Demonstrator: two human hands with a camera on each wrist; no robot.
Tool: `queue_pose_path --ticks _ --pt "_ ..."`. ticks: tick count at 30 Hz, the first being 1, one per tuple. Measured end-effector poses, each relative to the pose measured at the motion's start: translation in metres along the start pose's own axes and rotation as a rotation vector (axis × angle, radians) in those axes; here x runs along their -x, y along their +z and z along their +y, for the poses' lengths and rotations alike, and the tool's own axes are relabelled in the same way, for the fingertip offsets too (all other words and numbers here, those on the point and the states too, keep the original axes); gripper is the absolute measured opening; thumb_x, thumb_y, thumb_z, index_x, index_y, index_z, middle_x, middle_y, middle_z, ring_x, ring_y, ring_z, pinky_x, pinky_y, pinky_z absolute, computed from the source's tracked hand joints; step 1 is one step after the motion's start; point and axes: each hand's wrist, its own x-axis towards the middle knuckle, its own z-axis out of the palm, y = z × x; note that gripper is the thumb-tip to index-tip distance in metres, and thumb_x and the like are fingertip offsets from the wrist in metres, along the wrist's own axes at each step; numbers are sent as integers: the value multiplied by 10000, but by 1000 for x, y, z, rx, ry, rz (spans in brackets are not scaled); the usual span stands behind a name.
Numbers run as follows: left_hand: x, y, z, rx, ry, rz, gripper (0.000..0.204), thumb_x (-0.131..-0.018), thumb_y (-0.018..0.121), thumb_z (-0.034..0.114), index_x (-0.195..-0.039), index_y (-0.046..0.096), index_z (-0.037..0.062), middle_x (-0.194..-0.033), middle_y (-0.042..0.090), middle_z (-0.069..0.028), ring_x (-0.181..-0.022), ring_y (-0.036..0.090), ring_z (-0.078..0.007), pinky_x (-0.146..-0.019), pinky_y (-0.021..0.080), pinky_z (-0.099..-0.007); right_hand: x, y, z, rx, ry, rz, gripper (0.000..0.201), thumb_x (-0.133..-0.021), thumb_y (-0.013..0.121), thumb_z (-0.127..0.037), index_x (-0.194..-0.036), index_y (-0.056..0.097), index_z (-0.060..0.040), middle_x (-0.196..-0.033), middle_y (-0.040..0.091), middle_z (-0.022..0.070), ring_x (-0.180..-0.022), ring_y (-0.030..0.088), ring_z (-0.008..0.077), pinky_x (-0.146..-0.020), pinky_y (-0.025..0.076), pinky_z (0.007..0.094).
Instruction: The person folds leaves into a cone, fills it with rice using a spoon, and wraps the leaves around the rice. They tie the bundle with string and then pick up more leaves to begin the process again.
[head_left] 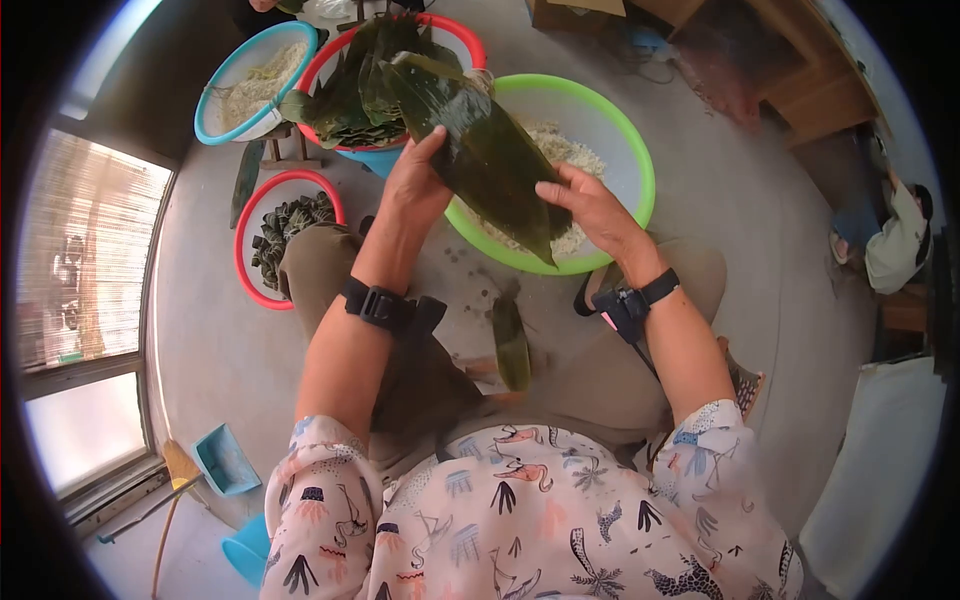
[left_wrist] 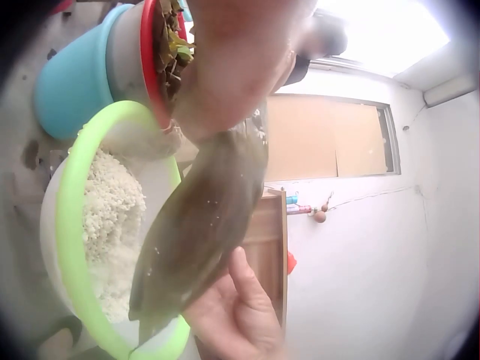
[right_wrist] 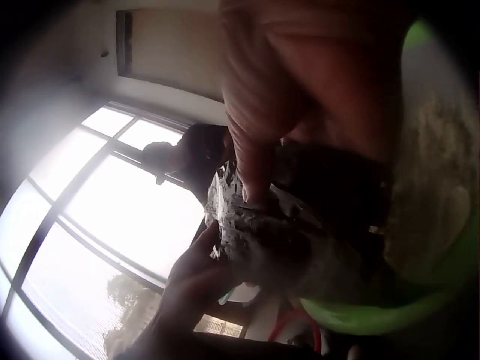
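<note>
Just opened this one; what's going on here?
A person's left hand and right hand hold broad green leaves by a green-rimmed basin of white grains. More leaves are heaped in a red-rimmed basin; dark wrapped bundles lie in a smaller red one. The held leaves have no grains visible on them.

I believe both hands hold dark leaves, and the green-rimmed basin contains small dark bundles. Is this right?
Not fully: the contents are wrong. The green-rimmed basin contains white grain, as the head and left wrist views show. The left hand and right hand do hold dark leaves.
</note>
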Motion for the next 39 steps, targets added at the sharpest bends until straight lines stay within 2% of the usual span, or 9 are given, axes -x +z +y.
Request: queue_pose_path --ticks 2,6,12,19,24,27,29,32,39 --pt "-6 8 1 -28 65 54 284 -933 589 72 -1215 551 83 -1182 637 -81 -1093 616 -246 -980 488 -420 -7 -20 5 294 -283 379 315 -934 620 -232 -1161 616 -14 -1072 660 57 -960 607 121 -810 470 269" --pt "-1 35 -1 -231 302 -30 228 -948 579 67 -1175 588 54 -1115 655 -79 -1010 634 -189 -901 517 -332 -2 -30 -3 165 -194 405 425 -970 545 -410 -1126 626 -23 -1002 680 84 -912 630 137 -761 461 288" --pt "50 82 -34 -1051 591 -381 396 -823 495 -133 -1166 629 12 -1061 691 -79 -1000 647 -169 -864 520 -317 0 -1 -8 -548 110 -158 702 -964 366 -633 -1278 533 -29 -1187 622 131 -1038 615 224 -884 498 405" --pt "69 67 -50 -1692 894 -945 512 -716 533 -87 -1176 637 113 -1273 591 -104 -1254 513 -301 -1075 354 -513 1 -25 -20 -614 83 -66 427 -1007 469 -346 -1283 508 -21 -1189 605 95 -1045 616 191 -875 535 353" --pt "58 45 -37 -1811 1025 -438 529 -729 547 -71 -1224 583 115 -1358 515 -133 -1260 492 -343 -1051 398 -461 6 -26 -27 -421 -86 -7 323 -958 502 -77 -1277 492 -26 -1205 600 116 -1043 632 218 -906 537 353" --pt "43 31 -25 -1508 801 -193 430 -837 547 11 -1265 548 54 -1307 550 -159 -1212 536 -327 -1026 424 -398 7 -29 -23 -428 -84 -89 406 -933 506 -30 -1335 452 -23 -1262 573 119 -1117 599 224 -970 504 377" --pt "31 24 -19 -826 201 -6 402 -969 536 223 -1313 504 17 -1266 580 -137 -1145 580 -246 -970 456 -353 7 -23 -19 -417 -78 -129 437 -926 510 -23 -1357 439 -19 -1283 562 120 -1143 585 226 -991 489 384" --pt "21 22 -14 -473 -139 -159 498 -1008 487 376 -1335 477 2 -1246 591 -106 -1106 586 -167 -916 479 -326 7 -14 -13 -366 -36 -158 484 -899 551 -23 -1372 449 -31 -1279 576 99 -1152 579 204 -1017 466 371" --pt "20 29 -24 -428 -54 -156 319 -925 630 100 -1229 570 23 -1125 645 -54 -1015 616 -156 -906 487 -314 10 -4 -12 -226 -1 -151 422 -919 594 -88 -1328 512 -23 -1232 609 69 -1110 590 157 -979 473 320"
